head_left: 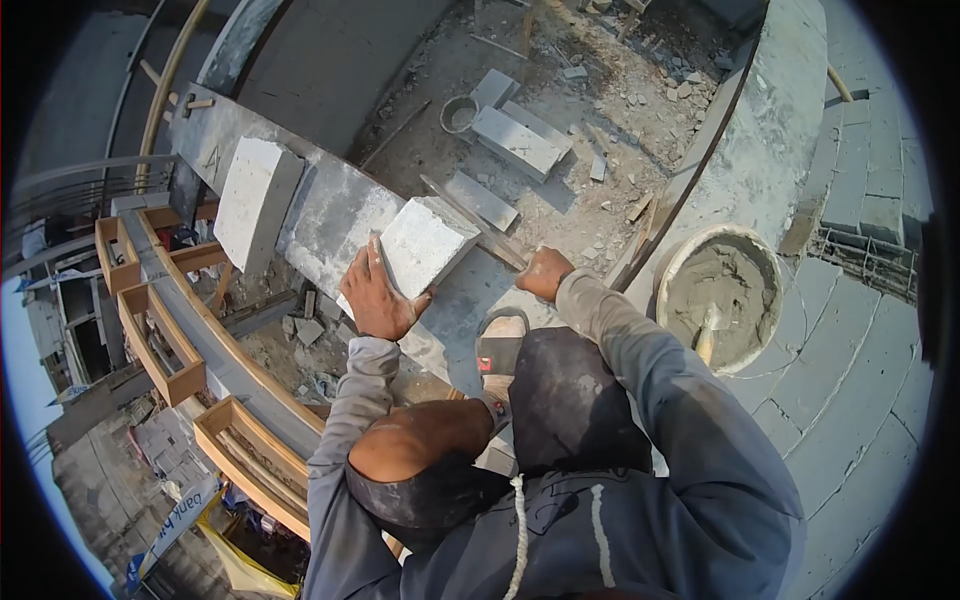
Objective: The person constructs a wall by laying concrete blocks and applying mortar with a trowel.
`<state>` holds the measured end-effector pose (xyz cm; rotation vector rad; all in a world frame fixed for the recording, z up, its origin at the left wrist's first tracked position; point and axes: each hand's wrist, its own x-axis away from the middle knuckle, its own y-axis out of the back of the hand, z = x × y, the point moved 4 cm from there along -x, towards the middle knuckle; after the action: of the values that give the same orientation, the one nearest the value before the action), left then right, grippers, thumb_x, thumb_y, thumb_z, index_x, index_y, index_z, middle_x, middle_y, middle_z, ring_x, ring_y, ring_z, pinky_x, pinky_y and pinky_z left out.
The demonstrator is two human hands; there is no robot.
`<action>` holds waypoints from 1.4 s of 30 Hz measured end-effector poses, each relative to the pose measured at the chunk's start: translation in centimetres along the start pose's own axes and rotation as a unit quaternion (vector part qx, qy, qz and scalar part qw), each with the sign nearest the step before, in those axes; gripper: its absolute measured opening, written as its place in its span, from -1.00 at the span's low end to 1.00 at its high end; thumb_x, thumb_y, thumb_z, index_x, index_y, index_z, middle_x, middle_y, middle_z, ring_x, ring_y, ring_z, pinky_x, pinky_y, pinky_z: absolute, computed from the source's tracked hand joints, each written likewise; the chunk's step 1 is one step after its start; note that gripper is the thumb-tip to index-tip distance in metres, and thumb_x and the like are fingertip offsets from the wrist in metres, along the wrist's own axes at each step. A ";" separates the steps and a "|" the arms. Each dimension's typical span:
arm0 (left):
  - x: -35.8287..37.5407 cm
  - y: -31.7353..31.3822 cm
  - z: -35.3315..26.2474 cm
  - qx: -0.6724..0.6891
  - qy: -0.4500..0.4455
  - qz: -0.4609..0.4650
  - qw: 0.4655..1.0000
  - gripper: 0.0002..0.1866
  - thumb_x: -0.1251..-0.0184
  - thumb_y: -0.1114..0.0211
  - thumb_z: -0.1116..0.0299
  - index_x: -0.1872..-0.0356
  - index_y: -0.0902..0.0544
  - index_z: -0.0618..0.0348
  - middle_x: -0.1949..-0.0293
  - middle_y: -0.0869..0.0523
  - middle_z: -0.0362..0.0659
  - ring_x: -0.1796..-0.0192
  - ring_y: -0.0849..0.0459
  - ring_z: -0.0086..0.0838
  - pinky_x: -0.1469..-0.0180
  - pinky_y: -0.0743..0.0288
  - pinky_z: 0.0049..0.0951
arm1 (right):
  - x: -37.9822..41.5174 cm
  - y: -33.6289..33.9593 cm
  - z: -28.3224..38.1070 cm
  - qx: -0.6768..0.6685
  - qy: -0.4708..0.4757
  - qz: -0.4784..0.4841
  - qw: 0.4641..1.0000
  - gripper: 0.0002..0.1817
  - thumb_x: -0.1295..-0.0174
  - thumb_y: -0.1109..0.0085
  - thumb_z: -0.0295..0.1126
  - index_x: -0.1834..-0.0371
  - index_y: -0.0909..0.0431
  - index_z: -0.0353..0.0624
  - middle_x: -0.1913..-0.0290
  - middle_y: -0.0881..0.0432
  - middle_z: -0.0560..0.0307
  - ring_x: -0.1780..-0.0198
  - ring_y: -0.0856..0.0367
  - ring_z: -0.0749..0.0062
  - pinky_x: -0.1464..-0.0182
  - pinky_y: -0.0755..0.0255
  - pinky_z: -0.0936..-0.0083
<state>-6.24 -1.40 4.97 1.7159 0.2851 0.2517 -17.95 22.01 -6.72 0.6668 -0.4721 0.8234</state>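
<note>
My left hand lies against the left end of a white lightweight concrete block, fingers spread along its edge and thumb at its near corner, holding it. The block rests on a grey, dusty wall ledge. My right hand is closed around the near end of a long saw-like blade. This blade runs up and left along the block's far right side; its teeth, if any, cannot be made out. Another white block stands on the ledge to the left.
A bucket of wet mortar with a trowel is at my right. Several blocks and a small bucket lie on the rubble floor below. At the left, a curved wooden frame borders a drop. A hammer lies on the ledge.
</note>
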 end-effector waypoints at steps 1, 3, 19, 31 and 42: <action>0.0 0.0 0.1 0.002 0.010 0.004 1.000 0.19 0.30 -0.39 -0.23 -0.40 -0.14 0.25 -0.23 -0.36 0.14 -0.25 -0.31 0.02 -0.29 -0.08 -0.02 | 0.0 -0.4 -3.6 0.011 -0.072 0.022 0.997 -0.62 0.10 -0.23 -0.20 0.36 -0.59 -0.34 0.31 -0.63 -0.33 0.20 -0.65 -0.07 0.14 -0.47 0.24; -0.3 -0.2 0.2 -0.006 -0.002 -0.007 1.000 0.19 0.28 -0.41 -0.24 -0.40 -0.14 0.24 -0.22 -0.36 0.14 -0.24 -0.32 0.01 -0.29 -0.07 -0.02 | 1.8 -0.8 -9.6 0.035 -0.155 0.054 0.986 -0.55 0.13 -0.23 -0.16 0.23 -0.65 -0.29 0.21 -0.63 -0.34 0.14 -0.63 -0.11 0.05 -0.48 0.26; -0.2 -1.0 -0.2 -0.012 -0.061 -0.034 0.998 0.12 0.20 -0.48 -0.09 -0.40 -0.15 0.25 -0.23 -0.36 0.21 -0.25 -0.34 0.09 -0.26 -0.21 -0.01 | 28.3 1.8 -19.7 0.154 -0.174 -0.091 0.968 -0.71 -0.13 -0.15 -0.20 0.24 -0.45 -0.18 0.35 -0.62 -0.12 0.28 -0.62 -0.11 0.20 -0.48 0.12; -0.1 -1.1 0.0 -0.037 -0.071 -0.006 0.997 0.19 0.20 -0.49 -0.14 -0.43 -0.06 0.26 -0.29 -0.30 0.26 -0.30 -0.30 0.13 -0.32 -0.16 -0.02 | 36.4 0.2 -27.2 0.210 -0.172 -0.146 0.951 -0.67 -0.09 -0.18 -0.21 0.15 -0.39 -0.12 0.34 -0.57 -0.04 0.27 -0.62 0.01 0.24 -0.49 0.17; -0.2 -1.5 0.6 -0.056 -0.033 0.032 0.997 0.24 0.24 -0.51 -0.13 -0.44 0.00 0.27 -0.32 -0.24 0.25 -0.33 -0.23 0.12 -0.31 -0.11 0.05 | 38.5 -2.0 -28.7 0.273 -0.086 -0.084 0.954 -0.74 -0.11 -0.10 -0.31 0.13 -0.39 -0.08 0.23 -0.50 -0.01 0.11 -0.50 0.06 0.06 -0.33 0.17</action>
<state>-6.36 -1.76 3.39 1.6208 0.1650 0.2538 10.34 60.79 -3.80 1.2819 -0.3353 0.7387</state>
